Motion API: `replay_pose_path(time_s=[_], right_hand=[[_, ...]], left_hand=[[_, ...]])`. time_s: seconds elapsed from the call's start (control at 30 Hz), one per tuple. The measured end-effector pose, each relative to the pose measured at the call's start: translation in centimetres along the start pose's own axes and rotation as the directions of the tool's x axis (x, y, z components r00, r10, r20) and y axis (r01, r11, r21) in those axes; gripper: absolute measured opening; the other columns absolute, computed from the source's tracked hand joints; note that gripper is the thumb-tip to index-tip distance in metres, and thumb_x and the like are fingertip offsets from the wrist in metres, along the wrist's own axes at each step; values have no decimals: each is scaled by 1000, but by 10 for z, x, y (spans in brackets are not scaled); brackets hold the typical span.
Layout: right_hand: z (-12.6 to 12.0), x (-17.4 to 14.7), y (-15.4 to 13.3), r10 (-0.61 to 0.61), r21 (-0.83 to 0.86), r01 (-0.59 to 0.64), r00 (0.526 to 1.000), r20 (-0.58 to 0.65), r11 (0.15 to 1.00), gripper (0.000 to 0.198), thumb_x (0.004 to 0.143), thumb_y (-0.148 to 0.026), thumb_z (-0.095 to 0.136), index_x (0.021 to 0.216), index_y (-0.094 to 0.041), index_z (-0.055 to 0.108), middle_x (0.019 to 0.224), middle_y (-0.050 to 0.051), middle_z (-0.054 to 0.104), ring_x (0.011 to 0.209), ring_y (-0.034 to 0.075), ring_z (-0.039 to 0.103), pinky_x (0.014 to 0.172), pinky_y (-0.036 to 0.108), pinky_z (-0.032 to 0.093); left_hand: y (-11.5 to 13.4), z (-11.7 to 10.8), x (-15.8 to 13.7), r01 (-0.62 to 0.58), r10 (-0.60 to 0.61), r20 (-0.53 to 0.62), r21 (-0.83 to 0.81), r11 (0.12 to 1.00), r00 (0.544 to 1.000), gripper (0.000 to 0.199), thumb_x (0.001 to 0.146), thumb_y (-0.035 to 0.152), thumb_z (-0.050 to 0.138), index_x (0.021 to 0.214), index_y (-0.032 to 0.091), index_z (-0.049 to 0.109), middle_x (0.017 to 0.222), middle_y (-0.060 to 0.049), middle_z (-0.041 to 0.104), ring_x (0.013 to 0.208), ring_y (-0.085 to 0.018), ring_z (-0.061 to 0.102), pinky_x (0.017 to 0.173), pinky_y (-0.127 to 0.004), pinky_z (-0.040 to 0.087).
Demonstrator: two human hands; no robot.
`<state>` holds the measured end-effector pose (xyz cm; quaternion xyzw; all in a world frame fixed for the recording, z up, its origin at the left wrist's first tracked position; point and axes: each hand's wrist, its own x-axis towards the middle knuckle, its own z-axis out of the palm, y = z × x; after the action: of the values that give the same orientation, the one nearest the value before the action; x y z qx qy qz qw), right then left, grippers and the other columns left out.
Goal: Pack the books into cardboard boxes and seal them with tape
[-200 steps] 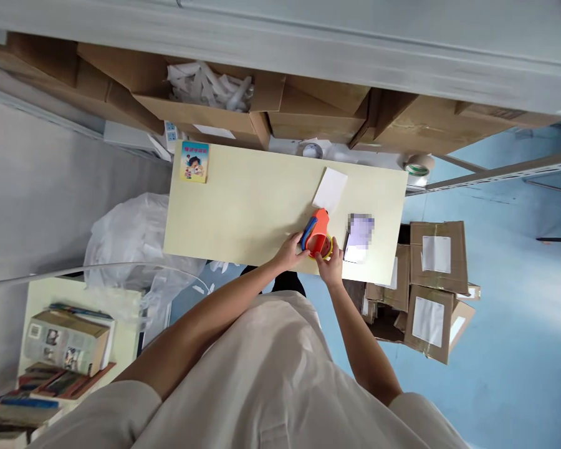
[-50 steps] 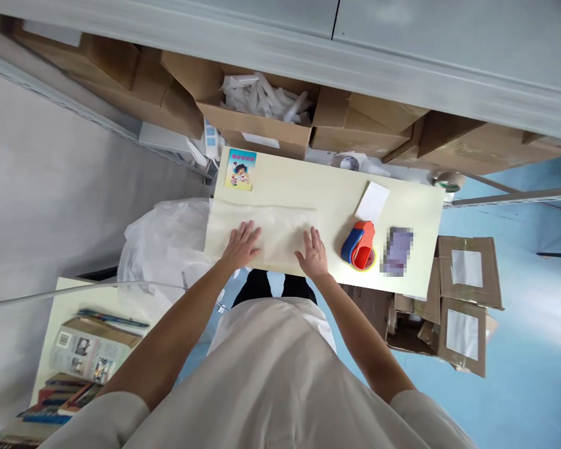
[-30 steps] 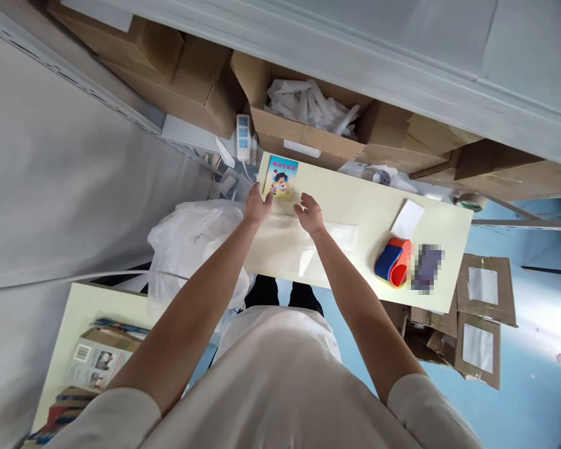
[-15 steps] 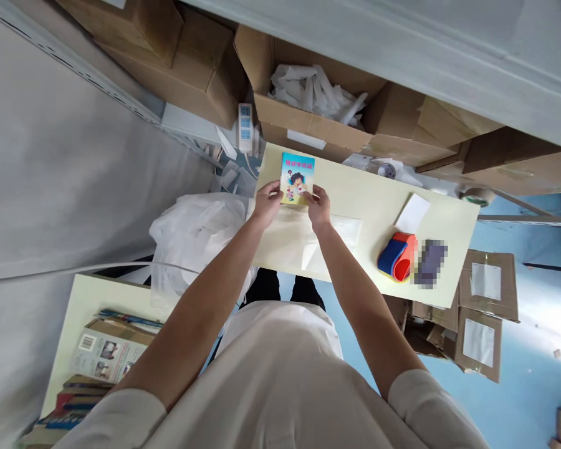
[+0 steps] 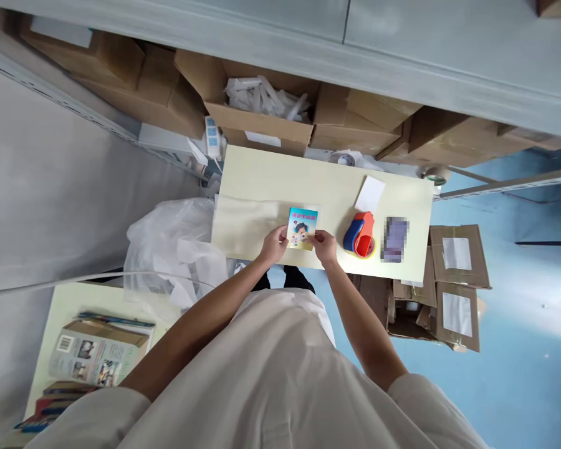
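Books [image 5: 96, 358] are found piled on a side table [image 5: 58, 305] at the lower left, with a bulky translucent plastic bag [image 5: 168, 240] slumped between it and the worktable [image 5: 290, 178]. Across the near left part of the worktable a pale thin sheet [image 5: 243, 224] is laid flat. Above and behind, an open carton [image 5: 262, 118] is seen, filled with white pieces [image 5: 259, 96].

By the left hand [image 5: 274, 244] the lower left edge of a booklet [image 5: 302, 226] is gripped, thumb and fingers closed on it. The booklet is held between the two hands, cover up and nearly level, over the right-hand part of the sheet; whether the sheet is touched by it cannot be told. By the right hand [image 5: 326, 246] the lower right edge is pinched, the fingertips being set on the cover.

Just right of that hand, a red and blue tape dispenser [image 5: 359, 234] is noted, with a white paper [image 5: 370, 193] lying just beyond it. Farther right, a flat purple object [image 5: 395, 240] is obscured by pixelation. Labelled cardboard boxes [image 5: 458, 274] are stacked past the table's right edge.
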<state>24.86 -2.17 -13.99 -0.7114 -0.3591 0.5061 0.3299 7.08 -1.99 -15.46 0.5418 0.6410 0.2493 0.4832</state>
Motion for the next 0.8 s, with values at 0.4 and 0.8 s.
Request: replay_pose_path(time_s=[0.4,0.8], right_hand=[[10,-5,44,-225,-494,146,969,-102,857,49,79,-26,63,125,-10,52,121,22,56,115,29,53,99,45,43],[12,13,27,124,-369,-140,990,-67,919,51,67,-47,70,108,-18,59,95,8,67,89,25,63,83,40,44]], left_hand=[[-11,25,-13,-185,176,64,481,857,982,60,77,7,49,136,14,45,126,-17,50,120,-30,48,102,-46,42],[-5,26,-13,-167,70,176,630,759,982,52,79,10,52,130,16,47,128,-17,46,122,-31,45,100,-44,43]])
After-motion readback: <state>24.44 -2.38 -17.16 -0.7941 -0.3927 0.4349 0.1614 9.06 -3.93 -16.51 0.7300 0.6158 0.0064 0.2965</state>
